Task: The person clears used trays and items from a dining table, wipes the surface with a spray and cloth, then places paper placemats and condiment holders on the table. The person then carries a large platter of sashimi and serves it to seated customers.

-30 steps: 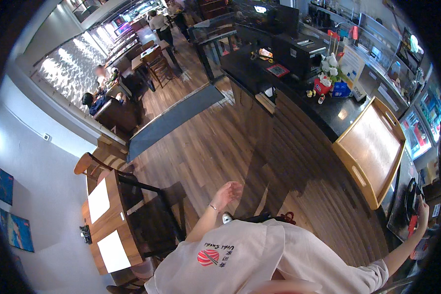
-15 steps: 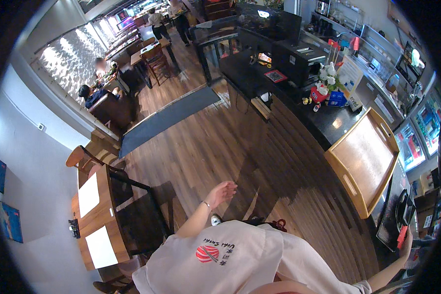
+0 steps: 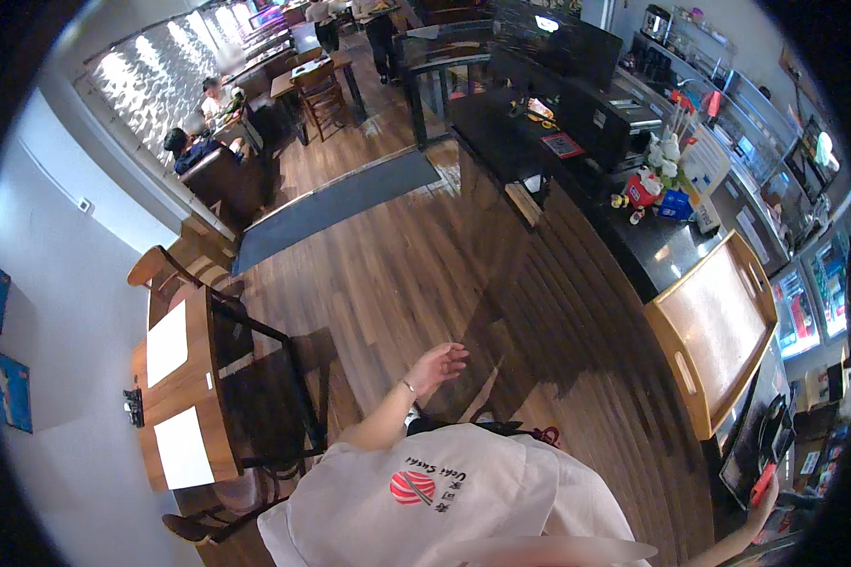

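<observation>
Red slim object (image 3: 763, 481) is lying at the edge of a black stand (image 3: 761, 439) at the far right, beside the counter. The right hand (image 3: 762, 503) is reaching up to it from below; whether the fingers are closing on it or only touching it cannot be told at this rim of the view. The left hand (image 3: 437, 363) is hanging open and empty, fingers loosely spread, over the wooden floor (image 3: 388, 274), with a thin bracelet (image 3: 408, 386) showing at the wrist.

For a sound grip, the right hand is best closing around the middle of the red object, with the body turning toward the stand so the reach is not blind.

A wooden tray (image 3: 719, 331) is resting on the dark counter (image 3: 624, 241) just beyond the stand. To the left, a dark chair (image 3: 274, 378) is standing against a wooden table (image 3: 194, 378) bearing two white sheets (image 3: 166, 342). Seated people are occupying the far tables.
</observation>
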{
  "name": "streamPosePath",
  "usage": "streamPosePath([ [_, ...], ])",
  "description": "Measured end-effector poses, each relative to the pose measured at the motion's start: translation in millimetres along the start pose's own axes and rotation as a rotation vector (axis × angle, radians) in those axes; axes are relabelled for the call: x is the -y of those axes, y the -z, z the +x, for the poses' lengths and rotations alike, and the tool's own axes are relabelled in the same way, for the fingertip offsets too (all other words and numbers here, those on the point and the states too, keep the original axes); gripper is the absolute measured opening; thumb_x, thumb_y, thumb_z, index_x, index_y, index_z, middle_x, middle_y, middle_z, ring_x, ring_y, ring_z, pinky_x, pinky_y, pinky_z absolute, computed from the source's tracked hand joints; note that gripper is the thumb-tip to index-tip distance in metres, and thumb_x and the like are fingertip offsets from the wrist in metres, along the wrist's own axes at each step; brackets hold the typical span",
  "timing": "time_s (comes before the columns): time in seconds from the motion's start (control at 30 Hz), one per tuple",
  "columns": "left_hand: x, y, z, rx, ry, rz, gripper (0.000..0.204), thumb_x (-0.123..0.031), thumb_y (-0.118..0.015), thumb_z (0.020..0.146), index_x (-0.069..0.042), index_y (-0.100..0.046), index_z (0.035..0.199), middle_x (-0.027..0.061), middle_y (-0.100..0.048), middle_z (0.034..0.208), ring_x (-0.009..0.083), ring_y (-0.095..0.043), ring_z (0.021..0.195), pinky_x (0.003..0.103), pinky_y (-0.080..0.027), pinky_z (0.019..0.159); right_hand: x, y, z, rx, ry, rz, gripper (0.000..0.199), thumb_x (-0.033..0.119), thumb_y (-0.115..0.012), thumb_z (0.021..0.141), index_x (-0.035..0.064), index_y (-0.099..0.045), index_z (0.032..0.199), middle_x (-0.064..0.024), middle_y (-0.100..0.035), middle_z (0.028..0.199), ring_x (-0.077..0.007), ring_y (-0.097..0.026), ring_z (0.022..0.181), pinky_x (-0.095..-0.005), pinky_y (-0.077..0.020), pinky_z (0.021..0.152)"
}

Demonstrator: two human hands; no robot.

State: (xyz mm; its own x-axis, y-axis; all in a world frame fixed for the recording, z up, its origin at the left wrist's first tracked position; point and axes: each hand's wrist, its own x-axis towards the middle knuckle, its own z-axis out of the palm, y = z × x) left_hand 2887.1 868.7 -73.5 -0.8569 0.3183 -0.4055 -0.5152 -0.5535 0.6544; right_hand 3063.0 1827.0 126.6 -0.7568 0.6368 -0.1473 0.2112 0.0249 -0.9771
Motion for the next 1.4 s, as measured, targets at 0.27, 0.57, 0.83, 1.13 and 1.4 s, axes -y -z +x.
streamPosePath([
  [0.27, -7.9, 5.4, -11.6, -0.056, -0.024, -0.02, 0.042, -0.039, -0.05, 0.097, -0.012, -0.053, 0.129, 0.0061, -0.06, 0.129, 0.0195, -0.059, 0.112, 0.037, -0.046, 0.096, -15.4, 19.6, 15.3, 0.062, 0.036, 0.126, 0.048, 0.034, -0.056, 0.095, 0.0054, -0.052, 0.133, -0.0048, -0.058, 0.124, -0.017, -0.054, 0.114, -0.0282, -0.0434, 0.093],
  [0.57, -13.1, 27.2, -16.9, -0.08, -0.031, -0.06, 0.043, -0.038, -0.051, 0.097, -0.011, -0.052, 0.131, 0.0079, -0.06, 0.128, 0.0214, -0.06, 0.113, 0.038, -0.047, 0.097, 8.5, -22.3, -27.7, 0.26, 0.679, -0.225, 0.029, 0.031, -0.056, 0.095, 0.0058, -0.061, 0.108, -0.0027, -0.062, 0.094, -0.0124, -0.055, 0.081, -0.025, -0.0434, 0.068],
  [0.83, -24.2, 45.4, -8.6, -0.04, 0.0, -0.06, 0.042, -0.037, -0.052, 0.097, -0.01, -0.052, 0.129, 0.0081, -0.059, 0.13, 0.0212, -0.06, 0.112, 0.037, -0.047, 0.096, 105.7, -103.8, -145.5, -0.153, 0.069, 0.028, 0.019, 0.024, -0.055, 0.094, 0.012, -0.06, 0.079, 0.0021, -0.053, 0.064, -0.0079, -0.04, 0.048, -0.0224, -0.029, 0.043],
  [1.13, -41.0, 88.9, -25.7, -0.036, 0.026, -0.088, 0.041, -0.039, -0.054, 0.096, -0.012, -0.054, 0.127, 0.0046, -0.06, 0.127, 0.0174, -0.06, 0.107, 0.035, -0.047, 0.095, 166.7, -174.3, -192.9, 0.01, 0.071, -0.028, 0.015, 0.024, -0.053, 0.094, 0.0115, -0.051, 0.086, 0.0002, -0.048, 0.07, -0.0101, -0.04, 0.055, -0.0252, -0.0302, 0.05],
  [1.4, -76.6, 146.3, -74.9, -0.062, -0.028, -0.042, 0.041, -0.04, -0.051, 0.098, -0.012, -0.053, 0.128, 0.0048, -0.06, 0.128, 0.0175, -0.06, 0.108, 0.035, -0.047, 0.094, 122.6, -273.7, -172.4, 0.067, 0.117, -0.057, 0.038, 0.028, -0.052, 0.097, 0.0056, -0.052, 0.128, -0.0033, -0.06, 0.109, -0.0129, -0.057, 0.088, -0.0272, -0.0461, 0.076],
])
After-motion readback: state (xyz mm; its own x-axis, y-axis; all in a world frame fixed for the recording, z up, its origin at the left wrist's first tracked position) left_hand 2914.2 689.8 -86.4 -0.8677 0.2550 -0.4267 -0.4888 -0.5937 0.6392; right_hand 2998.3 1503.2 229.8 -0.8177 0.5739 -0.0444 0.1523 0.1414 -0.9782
